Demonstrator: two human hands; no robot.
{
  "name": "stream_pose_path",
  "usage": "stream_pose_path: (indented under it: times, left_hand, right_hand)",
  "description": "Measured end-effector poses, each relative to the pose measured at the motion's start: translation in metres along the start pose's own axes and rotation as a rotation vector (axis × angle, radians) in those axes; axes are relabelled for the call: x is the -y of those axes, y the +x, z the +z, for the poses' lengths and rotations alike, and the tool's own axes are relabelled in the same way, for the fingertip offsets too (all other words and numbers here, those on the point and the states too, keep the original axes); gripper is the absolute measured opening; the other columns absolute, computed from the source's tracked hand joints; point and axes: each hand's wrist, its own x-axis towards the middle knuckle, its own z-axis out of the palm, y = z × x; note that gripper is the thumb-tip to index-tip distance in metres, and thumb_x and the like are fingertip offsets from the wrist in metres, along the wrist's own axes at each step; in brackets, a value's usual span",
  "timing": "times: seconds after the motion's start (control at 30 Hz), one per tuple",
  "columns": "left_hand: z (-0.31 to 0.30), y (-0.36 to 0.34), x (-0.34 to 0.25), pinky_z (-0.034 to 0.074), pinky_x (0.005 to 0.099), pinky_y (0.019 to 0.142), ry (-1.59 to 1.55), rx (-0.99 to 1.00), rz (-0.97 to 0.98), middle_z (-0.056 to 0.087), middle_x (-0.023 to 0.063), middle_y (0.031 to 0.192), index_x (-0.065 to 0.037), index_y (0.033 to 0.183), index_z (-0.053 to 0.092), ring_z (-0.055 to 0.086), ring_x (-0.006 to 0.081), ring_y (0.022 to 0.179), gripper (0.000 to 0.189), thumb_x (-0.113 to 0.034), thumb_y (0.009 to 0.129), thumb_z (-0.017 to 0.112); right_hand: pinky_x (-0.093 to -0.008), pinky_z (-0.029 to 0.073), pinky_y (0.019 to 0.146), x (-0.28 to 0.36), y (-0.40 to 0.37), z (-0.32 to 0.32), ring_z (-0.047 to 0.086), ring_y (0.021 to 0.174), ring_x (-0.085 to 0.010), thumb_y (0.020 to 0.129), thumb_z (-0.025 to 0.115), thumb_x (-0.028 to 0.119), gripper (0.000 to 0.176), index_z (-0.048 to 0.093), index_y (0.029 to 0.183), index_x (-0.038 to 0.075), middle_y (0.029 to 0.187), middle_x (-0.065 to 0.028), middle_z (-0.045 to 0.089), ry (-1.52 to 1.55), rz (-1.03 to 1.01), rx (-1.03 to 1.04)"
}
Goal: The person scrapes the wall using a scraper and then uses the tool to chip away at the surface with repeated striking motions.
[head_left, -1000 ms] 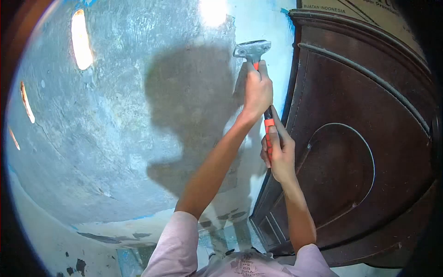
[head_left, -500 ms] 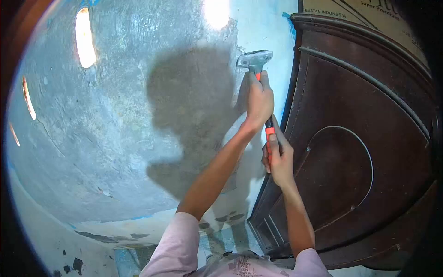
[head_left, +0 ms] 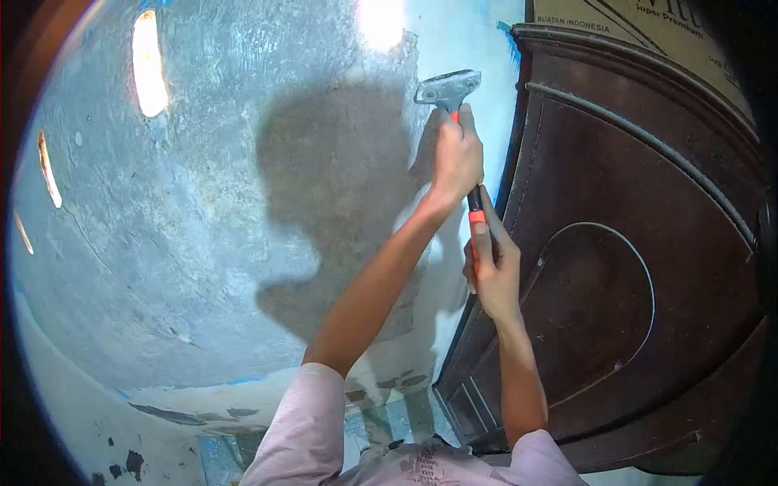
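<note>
A long-handled wall scraper (head_left: 448, 89) with a wide metal head and an orange-and-black handle lies against the wall (head_left: 211, 219). My left hand (head_left: 458, 158) is closed round the upper handle, just below the head. Lower down, my right hand (head_left: 496, 271) grips the orange lower end. The scraper head sits on the pale strip of wall, by the edge of the grey, stripped-looking area. Whether the blade edge touches the surface cannot be made out.
Close on the right stands a dark brown wooden cabinet (head_left: 600, 162) with a raised frame. A cardboard box (head_left: 616, 24) with printing rests above it. Dark patches (head_left: 134, 466) mark the lower wall. My shadow falls across the grey area.
The scraper has slid a short way up the wall, and both hands have moved up with it. Their hold on the handle looks the same.
</note>
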Motion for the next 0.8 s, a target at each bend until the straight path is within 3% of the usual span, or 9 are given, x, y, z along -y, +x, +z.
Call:
stream_pose_path:
  times: [0.07, 0.2, 0.33, 0.4, 0.47, 0.67, 0.73, 0.77, 0.8]
  left_hand:
    - [0.003, 0.000, 0.003, 0.048, 0.0422, 0.054, -0.037, -0.019, 0.031, 0.055, 0.0124, 0.069, 0.005, 0.130, 0.044, 0.059, 0.0233, 0.056, 0.044, -0.034, 0.110, 0.041]
    - [0.005, 0.004, 0.031, 0.049, 0.0427, 0.051, 0.061, -0.076, 0.119, 0.057, 0.0141, 0.069, 0.004, 0.132, 0.042, 0.061, 0.0249, 0.054, 0.041, -0.030, 0.111, 0.040]
    - [0.006, 0.009, 0.005, 0.047, 0.0428, 0.043, -0.072, 0.009, 0.028, 0.056, 0.0118, 0.063, 0.004, 0.135, 0.037, 0.058, 0.0261, 0.046, 0.045, -0.034, 0.111, 0.038]
    - [0.012, 0.005, 0.001, 0.044, 0.0412, 0.039, -0.052, -0.046, 0.067, 0.054, 0.0094, 0.060, 0.003, 0.135, 0.035, 0.055, 0.0244, 0.042, 0.045, -0.034, 0.111, 0.038]
    - [0.014, 0.002, 0.009, 0.036, 0.0306, 0.039, -0.160, -0.041, 0.072, 0.042, -0.0006, 0.059, -0.002, 0.113, 0.045, 0.041, 0.0111, 0.042, 0.041, -0.043, 0.110, 0.041]
    - [0.012, -0.004, 0.002, 0.036, 0.0303, 0.039, -0.108, -0.043, 0.019, 0.044, 0.0000, 0.059, -0.001, 0.115, 0.044, 0.042, 0.0111, 0.042, 0.041, -0.042, 0.110, 0.040]
    - [0.013, 0.002, 0.003, 0.051, 0.0435, 0.054, -0.051, -0.005, 0.029, 0.058, 0.0161, 0.071, 0.005, 0.140, 0.036, 0.059, 0.0283, 0.053, 0.048, -0.034, 0.111, 0.038]
    - [0.015, 0.012, 0.015, 0.052, 0.0491, 0.073, 0.034, -0.074, 0.156, 0.060, 0.0219, 0.081, 0.007, 0.135, 0.040, 0.065, 0.0360, 0.072, 0.047, -0.033, 0.111, 0.038]
    - [0.017, 0.015, 0.030, 0.052, 0.0491, 0.073, 0.031, -0.074, 0.152, 0.060, 0.0219, 0.081, 0.007, 0.135, 0.040, 0.065, 0.0360, 0.072, 0.047, -0.033, 0.111, 0.038]
  right_hand:
    - [-0.0232, 0.035, 0.043, 0.003, 0.001, -0.007, 0.041, 0.050, -0.0027, 0.111, 0.046, 0.028, 0.050, 0.038, 0.160, 0.016, 0.067, 0.0060, 0.044, 0.023, 0.082, 0.018]
    - [-0.0225, 0.035, 0.044, -0.016, -0.004, -0.004, 0.041, 0.051, -0.0031, 0.111, 0.047, 0.029, 0.051, 0.039, 0.159, 0.016, 0.065, 0.0062, 0.043, 0.010, 0.041, 0.001]
    - [-0.0230, 0.034, 0.044, -0.006, 0.004, -0.006, 0.039, 0.049, -0.0032, 0.111, 0.047, 0.030, 0.051, 0.039, 0.159, 0.015, 0.064, 0.0070, 0.043, -0.065, -0.029, -0.022]
    - [-0.0232, 0.034, 0.044, 0.004, 0.007, -0.012, 0.038, 0.050, -0.0029, 0.111, 0.047, 0.030, 0.051, 0.040, 0.159, 0.014, 0.064, 0.0072, 0.043, 0.000, 0.040, 0.040]
    - [-0.0232, 0.033, 0.045, -0.006, 0.005, -0.010, 0.038, 0.049, -0.0027, 0.111, 0.046, 0.030, 0.051, 0.039, 0.159, 0.013, 0.063, 0.0073, 0.042, -0.036, -0.003, -0.023]
    - [-0.0228, 0.032, 0.040, -0.002, 0.002, -0.011, 0.037, 0.046, -0.0029, 0.111, 0.048, 0.032, 0.051, 0.041, 0.159, 0.015, 0.067, 0.0048, 0.042, -0.023, 0.001, -0.006]
    - [-0.0232, 0.031, 0.040, 0.004, 0.005, -0.020, 0.037, 0.046, -0.0030, 0.111, 0.048, 0.032, 0.051, 0.041, 0.158, 0.015, 0.067, 0.0047, 0.043, -0.045, 0.042, 0.010]
    - [-0.0233, 0.032, 0.045, 0.004, 0.005, -0.020, 0.037, 0.050, -0.0030, 0.110, 0.048, 0.026, 0.051, 0.040, 0.159, 0.018, 0.063, 0.0070, 0.042, -0.052, 0.038, 0.008]
    - [-0.0233, 0.033, 0.045, -0.003, 0.004, -0.019, 0.038, 0.051, -0.0030, 0.110, 0.048, 0.028, 0.051, 0.040, 0.159, 0.019, 0.065, 0.0064, 0.043, -0.064, 0.024, 0.011]
